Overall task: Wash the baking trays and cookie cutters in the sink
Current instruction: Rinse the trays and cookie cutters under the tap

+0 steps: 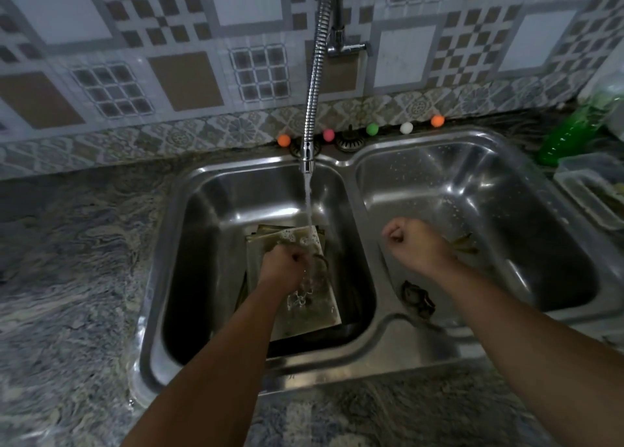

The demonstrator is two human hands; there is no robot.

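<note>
Now the left hand (285,266) curls around something small under the running water (308,207), likely a cookie cutter, though what it pinches is too blurred to tell. Just beneath that grip lie the baking trays (300,298) in the left sink basin (202,244). Better to turn the piece within the stream. The right hand (413,244), fisted on nothing visible, hovers beside.

Water from the faucet (308,158) falls just beside the curled left hand (283,268), which holds something small over the baking trays (304,306); the right hand (417,244), fisted, hovers above the right basin.
</note>
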